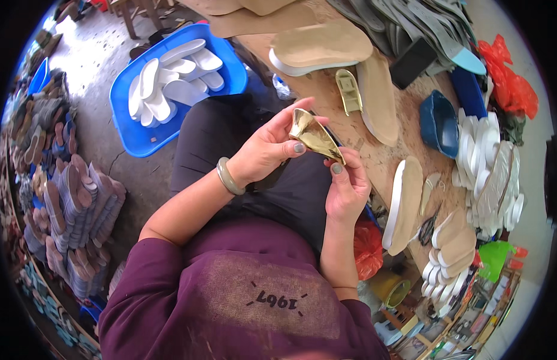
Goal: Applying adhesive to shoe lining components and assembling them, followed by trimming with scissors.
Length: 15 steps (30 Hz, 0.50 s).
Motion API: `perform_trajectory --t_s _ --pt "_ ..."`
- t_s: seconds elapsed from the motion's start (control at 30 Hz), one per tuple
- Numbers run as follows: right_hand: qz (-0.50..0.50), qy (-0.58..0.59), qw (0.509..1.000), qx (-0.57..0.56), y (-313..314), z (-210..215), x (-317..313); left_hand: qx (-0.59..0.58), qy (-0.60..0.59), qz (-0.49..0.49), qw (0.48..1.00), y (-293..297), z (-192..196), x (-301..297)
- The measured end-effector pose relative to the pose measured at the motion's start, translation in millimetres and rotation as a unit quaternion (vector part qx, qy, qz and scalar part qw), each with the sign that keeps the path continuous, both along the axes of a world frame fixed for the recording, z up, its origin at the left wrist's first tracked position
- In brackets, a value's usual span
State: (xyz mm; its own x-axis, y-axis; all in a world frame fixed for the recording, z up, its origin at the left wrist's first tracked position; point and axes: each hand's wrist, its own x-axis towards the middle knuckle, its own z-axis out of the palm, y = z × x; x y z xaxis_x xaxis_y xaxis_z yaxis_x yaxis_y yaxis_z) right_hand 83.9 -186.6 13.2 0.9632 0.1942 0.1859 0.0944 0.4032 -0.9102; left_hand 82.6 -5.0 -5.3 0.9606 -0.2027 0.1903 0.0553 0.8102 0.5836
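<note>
A seated person holds a shiny gold, pointed shoe piece (314, 137) over their lap, beside the worktop's (374, 157) near edge. The left hand (267, 147) grasps its wide end; the right hand (347, 191) pinches its narrow tip. On the worktop lie tan insoles (321, 44). A blue plastic tub (132, 139) of white soles sits on the floor.

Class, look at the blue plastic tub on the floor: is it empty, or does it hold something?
It holds something. The blue tub has a loose heap of white insoles lying across its upper part, while part of its blue bottom shows bare.
</note>
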Motion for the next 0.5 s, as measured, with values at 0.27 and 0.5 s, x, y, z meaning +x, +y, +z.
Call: perform_trajectory --t_s 0.27,0.5 --pt "-0.024 -0.127 0.976 -0.176 23 9 -12 -0.053 -0.009 -0.013 0.998 19 -2 0" --pt "-0.096 -0.253 0.900 -0.342 27 17 -16 -0.148 0.014 -0.097 0.984 4 -14 3"
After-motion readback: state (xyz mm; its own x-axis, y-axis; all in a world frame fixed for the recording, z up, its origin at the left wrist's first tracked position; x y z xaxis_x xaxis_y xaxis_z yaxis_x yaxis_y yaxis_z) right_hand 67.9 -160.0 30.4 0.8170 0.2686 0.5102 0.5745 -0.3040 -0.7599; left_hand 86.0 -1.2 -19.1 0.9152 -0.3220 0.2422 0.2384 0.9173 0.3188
